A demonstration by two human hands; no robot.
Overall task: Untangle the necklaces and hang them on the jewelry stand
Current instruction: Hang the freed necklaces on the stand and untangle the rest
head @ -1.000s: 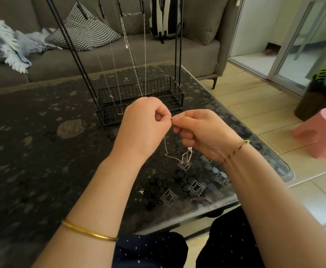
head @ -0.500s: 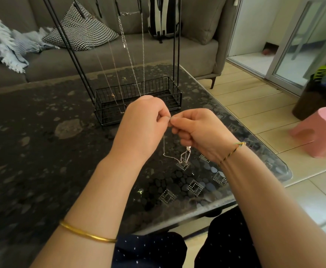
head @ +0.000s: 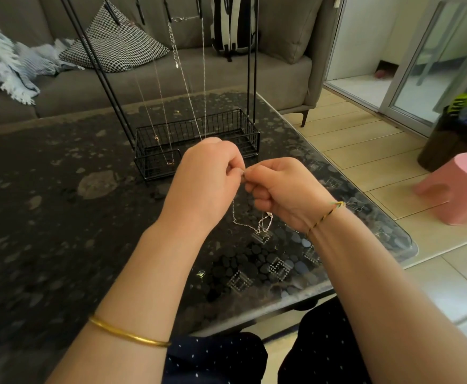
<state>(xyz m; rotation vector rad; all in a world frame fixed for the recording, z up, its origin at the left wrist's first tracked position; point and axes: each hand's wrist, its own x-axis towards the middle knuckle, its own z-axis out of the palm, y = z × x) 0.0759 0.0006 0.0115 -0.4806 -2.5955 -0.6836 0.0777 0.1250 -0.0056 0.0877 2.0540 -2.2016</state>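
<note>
near edge first: gold bangle [head: 127, 333] on the left wrist, woven bracelet [head: 326, 216] on the right. both forearms reach out over the dark glass table [head: 60, 217].

left hand [head: 207, 176] and right hand [head: 279, 189] meet knuckle to knuckle above the table. both have fingers curled in, and thumb and forefinger tips are pressed on the same short bit of a thin silver necklace [head: 250, 225]. the pinch point is right where the hands touch. can't tell if it's a knot or the clasp, too small.

the necklace drops near-vertical from the pinch, sags into a shallow u, then climbs to a bunched bit under the heel of the right hand. long axis at the grip: up-down. the low point faces the table; can't tell if it touches the glass.

step, my read: working the last snag or the clasp on this chain, not hung yet. next move calls for a fine pull-apart at the pinch, small force, so the bunch loosens rather than cinches. then lift to a free hook.

further out: jewelry stand [head: 226, 126], a black wire basket base with tall rods. several hung necklaces [head: 183, 79] already drop straight into the basket, so the task looks mostly done. hooks at the top are cut off by the frame edge.

behind it: grey sofa [head: 226, 79].
</note>
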